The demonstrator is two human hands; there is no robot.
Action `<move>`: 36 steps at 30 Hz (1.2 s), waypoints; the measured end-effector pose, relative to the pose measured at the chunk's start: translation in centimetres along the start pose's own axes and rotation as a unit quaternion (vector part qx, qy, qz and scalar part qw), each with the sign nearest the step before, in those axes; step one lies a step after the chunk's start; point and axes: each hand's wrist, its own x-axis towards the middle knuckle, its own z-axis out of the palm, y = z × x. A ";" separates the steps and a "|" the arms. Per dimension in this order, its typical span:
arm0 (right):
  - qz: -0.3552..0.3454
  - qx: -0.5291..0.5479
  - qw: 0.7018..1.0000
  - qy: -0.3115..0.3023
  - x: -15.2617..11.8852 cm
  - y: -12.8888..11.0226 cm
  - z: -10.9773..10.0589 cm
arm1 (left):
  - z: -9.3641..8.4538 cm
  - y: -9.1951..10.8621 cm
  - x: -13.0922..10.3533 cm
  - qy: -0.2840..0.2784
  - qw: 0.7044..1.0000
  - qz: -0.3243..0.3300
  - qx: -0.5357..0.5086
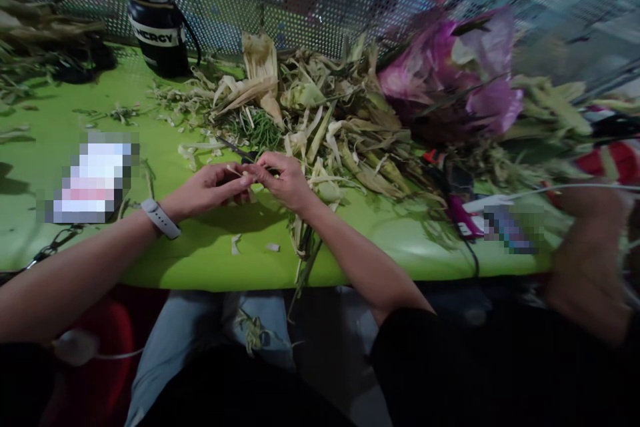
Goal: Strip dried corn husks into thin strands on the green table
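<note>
My left hand (213, 187), with a pale watch strap on its wrist, pinches a thin pale strip (238, 172) of husk. My right hand (283, 180) meets it at the fingertips, its thumb and finger pressed together at the strip's end. What the right fingers hold is too small to make out. Behind my hands lies a dark pointed tool (235, 148), partly hidden by the right hand. Dry corn husks (370, 160) are heaped beyond and right of my hands, beside a bunch of thin green stems (256, 128).
A black bottle (160, 33) stands at the back left of the green table (190, 270). A lit phone (95, 177) lies left. Behind the husks is a pink plastic bag (450, 80). Another person's arm (590, 247) rests at the right, near a second phone (515, 230).
</note>
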 end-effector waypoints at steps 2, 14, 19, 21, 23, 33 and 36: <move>0.023 0.033 0.999 -0.015 -0.1 -0.1 0.4 | 0.1 -0.1 0.1 0.006 1.000 0.011 -0.001; 0.129 0.060 0.973 0.183 2.0 2.2 -4.9 | -2.5 1.3 -0.1 0.207 0.953 0.092 -0.202; 0.106 -0.201 0.974 0.016 2.0 3.0 -3.8 | -3.0 1.6 0.2 0.233 0.948 0.056 -0.211; 0.118 -0.292 0.947 -0.054 2.0 3.3 -2.6 | -2.8 1.2 0.4 0.225 0.953 0.022 -0.200; 0.133 -0.351 0.922 -0.091 2.3 3.3 -1.8 | -2.6 0.5 0.5 0.210 0.961 -0.009 -0.181; 0.171 -0.465 0.840 -0.221 4.6 1.4 -2.8 | -2.6 -0.3 0.6 0.187 0.982 -0.001 -0.012; 0.174 -0.457 0.841 -0.230 5.1 1.4 -3.1 | -2.7 -0.4 0.6 0.184 0.983 0.007 -0.002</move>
